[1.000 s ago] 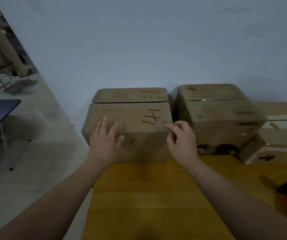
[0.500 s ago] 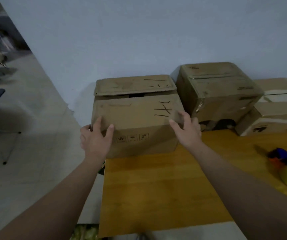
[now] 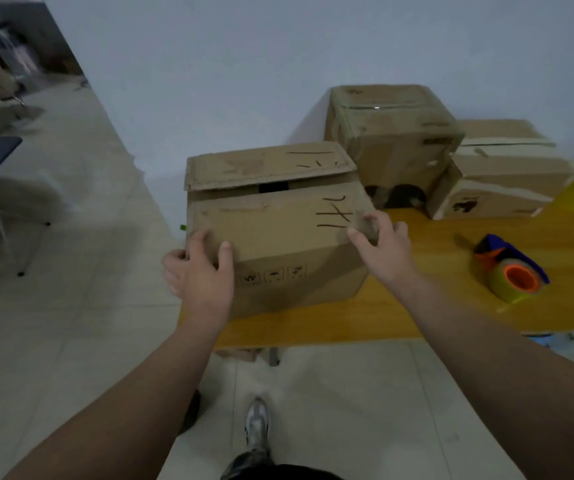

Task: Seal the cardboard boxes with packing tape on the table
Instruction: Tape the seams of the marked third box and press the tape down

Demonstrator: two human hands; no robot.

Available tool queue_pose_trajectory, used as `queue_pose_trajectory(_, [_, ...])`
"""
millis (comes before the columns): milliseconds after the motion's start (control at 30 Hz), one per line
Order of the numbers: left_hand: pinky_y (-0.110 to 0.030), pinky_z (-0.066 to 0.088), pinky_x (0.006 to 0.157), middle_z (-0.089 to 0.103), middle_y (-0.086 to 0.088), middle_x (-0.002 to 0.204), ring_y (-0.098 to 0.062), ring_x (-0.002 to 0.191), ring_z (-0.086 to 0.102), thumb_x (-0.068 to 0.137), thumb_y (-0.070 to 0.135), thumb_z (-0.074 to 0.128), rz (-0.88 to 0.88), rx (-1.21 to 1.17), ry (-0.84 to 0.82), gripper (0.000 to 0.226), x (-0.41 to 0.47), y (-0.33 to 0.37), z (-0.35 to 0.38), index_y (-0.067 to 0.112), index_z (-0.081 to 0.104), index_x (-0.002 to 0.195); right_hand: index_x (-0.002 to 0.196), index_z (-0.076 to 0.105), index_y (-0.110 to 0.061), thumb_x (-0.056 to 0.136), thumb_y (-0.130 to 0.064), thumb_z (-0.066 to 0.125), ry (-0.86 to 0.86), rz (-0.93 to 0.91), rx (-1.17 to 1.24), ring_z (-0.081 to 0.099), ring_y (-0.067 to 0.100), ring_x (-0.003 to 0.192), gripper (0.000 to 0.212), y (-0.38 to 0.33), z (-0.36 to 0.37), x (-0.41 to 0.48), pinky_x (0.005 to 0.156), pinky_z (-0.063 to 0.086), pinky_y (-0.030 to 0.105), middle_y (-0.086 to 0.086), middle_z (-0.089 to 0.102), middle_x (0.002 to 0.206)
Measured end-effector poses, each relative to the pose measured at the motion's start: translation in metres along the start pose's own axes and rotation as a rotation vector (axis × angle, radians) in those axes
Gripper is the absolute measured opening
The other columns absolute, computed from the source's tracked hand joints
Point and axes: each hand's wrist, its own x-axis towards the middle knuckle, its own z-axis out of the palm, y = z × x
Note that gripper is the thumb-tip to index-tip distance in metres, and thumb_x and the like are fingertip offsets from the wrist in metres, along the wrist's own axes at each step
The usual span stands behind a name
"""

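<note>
1. Two hands grip the brown cardboard box (image 3: 278, 233) at the yellow wooden table's (image 3: 434, 313) near-left corner: left hand (image 3: 202, 275) with fingers curled over its near-left top edge, right hand (image 3: 385, 251) with fingers curled over the near-right.
2. Its untaped flap seam runs left-right; the marker scrawl is unreadable.
3. Blue-and-orange tape dispenser (image 3: 512, 271) lies to the right, nearest the right hand.

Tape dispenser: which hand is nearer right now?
Right. The right hand grips the near right corner of the box, with bare table between it and the tape dispenser. The left hand grips the near left corner, farther off.
</note>
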Motion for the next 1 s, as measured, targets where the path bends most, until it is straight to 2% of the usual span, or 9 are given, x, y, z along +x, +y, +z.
queue_pose_trajectory(233, [-0.044,0.025,0.101,0.027,-0.019,0.133,-0.035,0.12,0.029,0.092,0.057,0.039,0.117,0.239,-0.192,0.06,-0.058,0.05,0.026,0.029,0.027,0.143,0.142,0.032,-0.034,0.094,-0.052,0.045,0.065,0.097,0.016,0.043,0.028,0.118,0.053,0.048,-0.051,-0.037,0.098,0.033,0.033,0.009,0.028,0.137])
queue_pose_trajectory(367, [-0.046,0.025,0.101,0.027,-0.021,0.133,-0.038,0.121,0.029,0.092,0.061,0.035,0.22,0.331,-0.338,0.064,-0.077,0.084,0.044,0.029,0.021,0.146,0.148,0.024,-0.036,0.097,-0.055,0.032,0.035,0.193,0.029,0.023,0.031,0.14,0.055,0.075,-0.088,-0.033,0.111,0.023,0.044,0.008,0.012,0.156])
queue_pose_trajectory(533, [-0.05,0.004,0.114,0.005,-0.015,0.156,-0.032,0.143,0.001,0.096,0.049,0.037,0.537,0.373,-0.307,0.05,-0.085,0.114,0.059,0.026,0.036,0.141,0.147,0.031,-0.021,0.102,-0.044,0.025,0.148,0.136,0.055,0.024,0.023,0.139,0.05,0.096,-0.122,-0.015,0.109,0.024,0.038,0.006,0.028,0.151])
queue_pose_trajectory(633, [-0.047,0.005,0.115,0.014,-0.007,0.156,-0.026,0.144,0.003,0.098,0.045,0.035,0.75,0.29,-0.358,0.044,-0.091,0.146,0.074,0.025,0.044,0.136,0.146,0.031,-0.018,0.103,-0.041,0.029,0.162,0.177,0.016,0.037,0.025,0.129,0.049,0.118,-0.136,0.001,0.098,0.036,0.033,0.008,0.033,0.148])
queue_pose_trajectory(700, [-0.045,0.007,0.115,0.023,-0.002,0.154,-0.022,0.143,0.008,0.098,0.043,0.037,0.874,0.27,-0.436,0.042,-0.095,0.171,0.089,0.027,0.045,0.136,0.145,0.033,-0.017,0.102,-0.032,0.036,0.163,0.237,-0.058,0.052,0.022,0.099,0.045,0.137,-0.146,0.012,0.069,0.043,0.025,0.01,0.045,0.137])
queue_pose_trajectory(733, [-0.043,0.009,0.115,0.025,0.0,0.152,-0.02,0.142,0.011,0.098,0.043,0.037,0.931,0.265,-0.485,0.041,-0.098,0.182,0.097,0.028,0.045,0.135,0.144,0.035,-0.016,0.102,-0.026,0.039,0.166,0.262,-0.09,0.052,0.018,0.081,0.044,0.148,-0.15,0.016,0.055,0.037,0.022,0.009,0.052,0.126])
queue_pose_trajectory(800, [-0.04,0.013,0.114,0.03,0.003,0.15,-0.018,0.14,0.017,0.098,0.042,0.038,1.029,0.279,-0.569,0.04,-0.105,0.201,0.114,0.03,0.046,0.134,0.141,0.039,-0.014,0.1,-0.017,0.042,0.157,0.295,-0.147,0.048,0.013,0.065,0.042,0.171,-0.159,0.023,0.048,0.033,0.024,0.007,0.057,0.109])
queue_pose_trajectory(900, [-0.038,0.018,0.113,0.033,0.003,0.147,-0.017,0.138,0.022,0.097,0.042,0.039,1.132,0.33,-0.594,0.04,-0.117,0.224,0.138,0.028,0.046,0.135,0.139,0.042,-0.014,0.098,-0.014,0.044,0.086,0.324,-0.233,0.059,0.025,0.087,0.041,0.205,-0.171,0.033,0.07,0.051,0.038,0.013,0.057,0.121])
queue_pose_trajectory(1000, [-0.036,0.019,0.113,0.036,0.003,0.146,-0.016,0.137,0.025,0.098,0.04,0.038,1.23,0.379,-0.569,0.04,-0.128,0.25,0.165,0.028,0.046,0.134,0.139,0.04,-0.012,0.096,-0.013,0.044,0.007,0.356,-0.306,0.052,0.034,0.109,0.044,0.242,-0.185,0.054,0.092,0.047,0.045,0.016,0.046,0.132])
